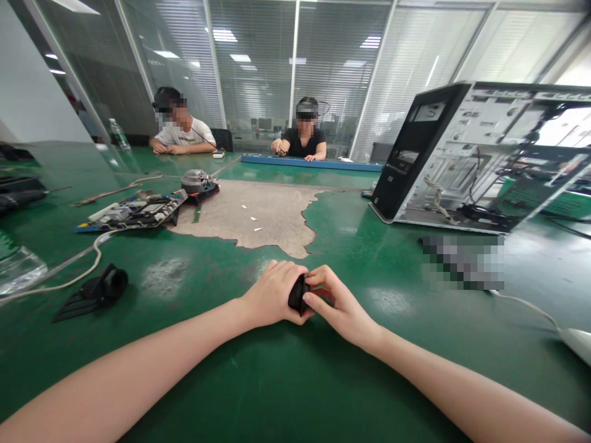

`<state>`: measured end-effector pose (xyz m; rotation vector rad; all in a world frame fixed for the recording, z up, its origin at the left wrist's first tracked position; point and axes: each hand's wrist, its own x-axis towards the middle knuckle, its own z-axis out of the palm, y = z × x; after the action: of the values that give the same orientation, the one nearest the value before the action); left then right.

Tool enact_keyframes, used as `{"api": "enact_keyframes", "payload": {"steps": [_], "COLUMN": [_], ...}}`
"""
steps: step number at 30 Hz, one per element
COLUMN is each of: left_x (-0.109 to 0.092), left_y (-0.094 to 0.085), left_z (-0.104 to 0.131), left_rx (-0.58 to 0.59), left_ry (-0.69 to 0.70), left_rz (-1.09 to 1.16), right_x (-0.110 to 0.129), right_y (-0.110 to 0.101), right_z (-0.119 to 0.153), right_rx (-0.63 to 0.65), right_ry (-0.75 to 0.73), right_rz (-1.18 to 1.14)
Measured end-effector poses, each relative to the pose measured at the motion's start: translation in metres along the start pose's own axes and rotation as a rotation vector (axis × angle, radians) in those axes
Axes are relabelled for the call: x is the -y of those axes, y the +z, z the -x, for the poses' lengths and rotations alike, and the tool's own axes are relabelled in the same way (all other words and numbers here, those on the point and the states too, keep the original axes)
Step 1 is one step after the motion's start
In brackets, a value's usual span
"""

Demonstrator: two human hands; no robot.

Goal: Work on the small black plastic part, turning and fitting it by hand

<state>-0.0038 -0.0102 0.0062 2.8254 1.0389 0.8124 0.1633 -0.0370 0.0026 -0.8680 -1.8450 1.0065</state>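
A small black object sits between my two hands, above the green tabletop. My left hand is wrapped round it from the left, hiding much of its shape. From the right, the thumb and fingers of my right hand pinch its edge. Both hands are closed, and I cannot make out exactly what kind of thing the black object is.
A computer case with its side off stands at the right. To the left are a circuit board, a cooling fan, a black strapped item and a cable. Two people sit across the table.
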Motion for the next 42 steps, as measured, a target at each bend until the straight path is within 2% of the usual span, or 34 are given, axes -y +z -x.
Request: {"api": "enact_keyframes", "payload": {"steps": [4, 7, 9, 11, 17, 21, 28, 35, 38, 42], "left_x": [0.0003, -0.0001, -0.0005, -0.0009, -0.0008, -0.0009, -0.0016, -0.0005, 0.0006, 0.0015], "left_y": [0.0003, -0.0004, -0.0008, -0.0009, -0.0008, -0.0023, -0.0039, -0.0012, -0.0012, -0.0021], "left_z": [0.0008, 0.0008, 0.0007, 0.0005, 0.0010, 0.0023, 0.0025, 0.0024, 0.0019, 0.0006], "left_rx": [0.001, 0.002, 0.005, 0.004, -0.001, 0.000, 0.019, -0.029, -0.018, -0.010], "left_ry": [0.008, 0.003, 0.002, 0.001, 0.003, 0.011, 0.023, 0.061, 0.066, 0.047], "left_rz": [-0.002, -0.010, -0.012, -0.009, 0.002, -0.009, -0.012, -0.009, 0.011, 0.023], "right_x": [0.0007, 0.0021, 0.0025, 0.0022, 0.0009, 0.0028, 0.0037, 0.0041, 0.0041, 0.0022], "right_y": [0.0001, -0.0021, -0.0031, -0.0027, 0.0017, 0.0017, 0.0017, 0.0028, 0.0002, -0.0035], "right_z": [-0.0016, -0.0001, 0.0012, 0.0016, -0.0033, -0.0036, 0.0040, 0.0009, -0.0008, -0.0017], "right_rx": [0.031, 0.078, 0.081, 0.065, -0.017, 0.029, 0.036, 0.038, 0.055, 0.099], "right_ry": [0.127, 0.048, -0.020, -0.027, 0.138, 0.221, 0.012, 0.158, 0.206, 0.196], "right_rz": [-0.073, -0.029, 0.016, 0.030, -0.124, -0.209, -0.073, -0.278, -0.250, -0.252]}}
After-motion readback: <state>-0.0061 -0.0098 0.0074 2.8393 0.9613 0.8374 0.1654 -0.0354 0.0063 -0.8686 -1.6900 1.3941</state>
